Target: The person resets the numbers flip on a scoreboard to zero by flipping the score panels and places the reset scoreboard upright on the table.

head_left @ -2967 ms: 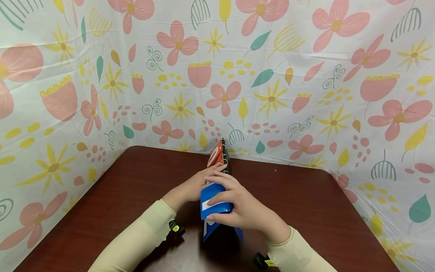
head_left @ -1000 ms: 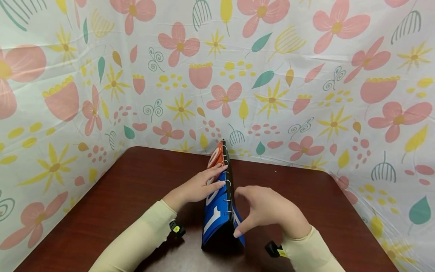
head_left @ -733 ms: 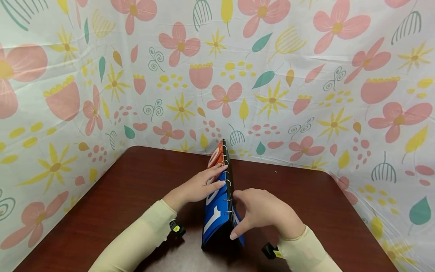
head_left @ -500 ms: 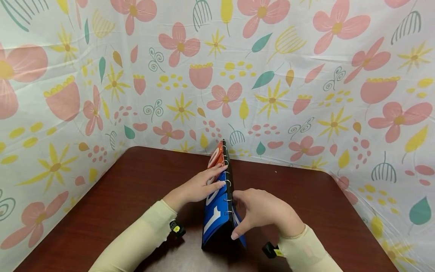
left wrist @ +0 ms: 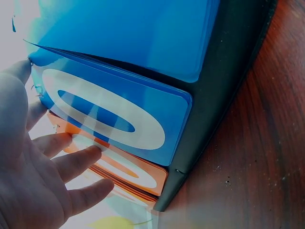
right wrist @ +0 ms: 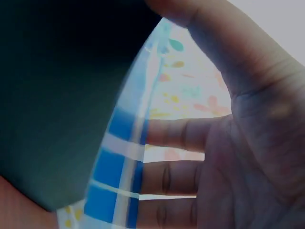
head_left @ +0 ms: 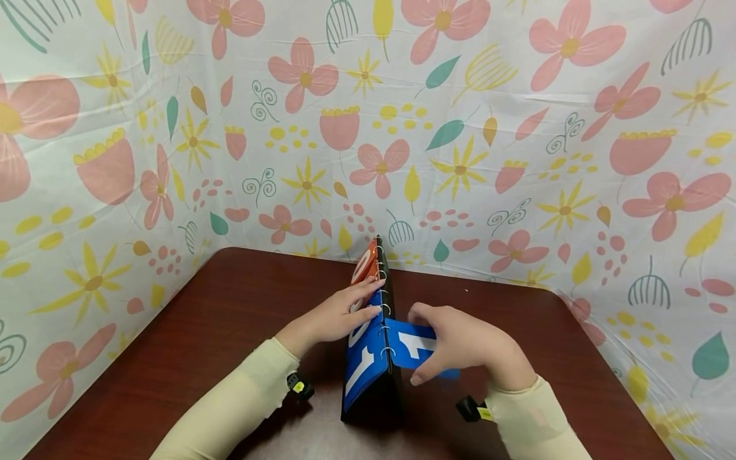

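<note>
A tent-shaped flip scoreboard (head_left: 365,377) stands on the table, its blue and orange number cards hung on rings along the top ridge. My left hand (head_left: 330,313) rests on its left side, fingers fairly straight over the ridge; in the left wrist view they lie against a blue "0" card (left wrist: 152,136) and an orange "0" card (left wrist: 147,179). On the right side, my right hand (head_left: 468,345) holds a blue "1" card (head_left: 405,342) raised off the black stand, thumb on the near side and fingers behind. The right wrist view shows the blue card layers (right wrist: 107,167) edge-on against the fingers.
The dark red-brown table (head_left: 259,281) extends on both sides of the scoreboard. A floral curtain (head_left: 460,160) hangs behind the table and along its sides. Black wrist cameras sit under both cuffs.
My right hand first turned a blue card over the ridge, then dropped to the right side. Since half a second ago it has lifted a "1" card outward. The left hand stays put.
</note>
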Tool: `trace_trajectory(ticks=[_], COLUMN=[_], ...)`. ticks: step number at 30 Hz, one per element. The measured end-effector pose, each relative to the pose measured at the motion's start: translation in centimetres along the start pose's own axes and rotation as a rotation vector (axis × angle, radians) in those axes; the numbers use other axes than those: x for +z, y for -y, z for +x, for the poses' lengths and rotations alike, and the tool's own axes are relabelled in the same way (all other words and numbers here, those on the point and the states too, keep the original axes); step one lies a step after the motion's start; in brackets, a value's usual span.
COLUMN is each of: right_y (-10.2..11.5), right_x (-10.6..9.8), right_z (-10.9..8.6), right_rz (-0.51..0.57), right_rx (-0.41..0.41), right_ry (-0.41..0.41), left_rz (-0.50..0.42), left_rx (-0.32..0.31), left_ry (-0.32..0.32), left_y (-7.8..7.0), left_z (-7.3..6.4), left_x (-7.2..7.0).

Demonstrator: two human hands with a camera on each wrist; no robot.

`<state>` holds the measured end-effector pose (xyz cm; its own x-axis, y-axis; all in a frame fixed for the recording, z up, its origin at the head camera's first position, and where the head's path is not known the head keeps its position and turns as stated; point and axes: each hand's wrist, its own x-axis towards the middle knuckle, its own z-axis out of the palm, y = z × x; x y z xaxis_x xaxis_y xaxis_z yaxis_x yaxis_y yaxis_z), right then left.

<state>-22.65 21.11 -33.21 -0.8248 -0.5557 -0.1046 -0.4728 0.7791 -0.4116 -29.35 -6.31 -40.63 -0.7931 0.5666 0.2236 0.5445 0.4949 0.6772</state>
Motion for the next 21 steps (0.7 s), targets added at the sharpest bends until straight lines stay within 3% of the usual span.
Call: trace_trajectory(ticks=[5, 9, 15, 21], right_y=[-0.3, -0.6, -1.0, -0.5], right_x=[-1.6, -2.8, -4.2, -3.8], right_z=[-1.4, -3.0, -5.0, -4.6], right_rz=[-0.089, -0.141, -0.009, 0.120], right_rx=[0.048, 0.009, -0.169, -0.329], right_ry=[-0.097, -0.193, -0.330, -0.442], left_rz=[0.010, 0.008, 0.005, 0.001], left_rx=[-0.002, -0.007, -0.005, -0.005], left_ry=[-0.006, -0.004, -0.001, 0.004], left_y=[0.0, 0.0, 0.1, 0.0], left_z=[0.0, 0.0, 0.0, -0.1], left_x=[0.1, 0.2, 0.1, 0.1])
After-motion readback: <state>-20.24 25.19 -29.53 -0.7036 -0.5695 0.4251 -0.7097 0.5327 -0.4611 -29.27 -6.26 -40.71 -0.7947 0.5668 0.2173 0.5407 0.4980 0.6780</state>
